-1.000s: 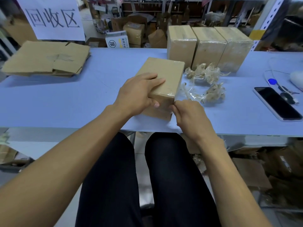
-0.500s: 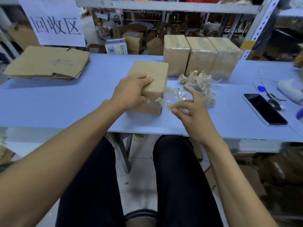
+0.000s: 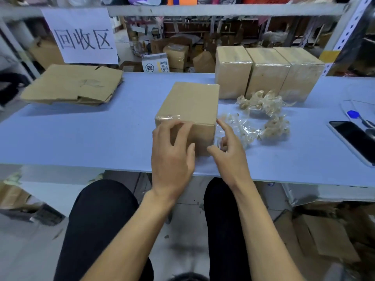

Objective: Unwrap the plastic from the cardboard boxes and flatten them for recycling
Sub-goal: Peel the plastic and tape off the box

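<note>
Your box (image 3: 189, 110) sits at the table's (image 3: 81, 138) near middle, dead ahead at 12 o'clock, its long axis running away from you toward the three wrapped boxes (image 3: 267, 72) at 1 o'clock. Some film still clings to it: a wrinkled band shows at the near top edge, and a sheen at the far right corner.

Your left hand (image 3: 172, 151) is on the near face, fingers spread and lightly curled, tips at the top edge right on that band, thumb against the face lower down. It presses and steadies; I cannot tell whether it pinches the film.

Your right hand (image 3: 229, 147) is at the box's near right corner, just off the cardboard. Its forefinger points up toward 11 o'clock beside the right edge, the thumb reaches left toward the corner, and the other fingers are curled loosely. It holds nothing that I can see.

Loose plastic (image 3: 261, 112) lies crumpled at 2 o'clock, just beyond your right hand. Flattened cardboard (image 3: 71, 86) is stacked at 10 o'clock.

The remaining film lies under your left fingertips, so that hand is nearer. I judge the next peel should go along the long axis, away from you, with the right hand steadying the corner.
</note>
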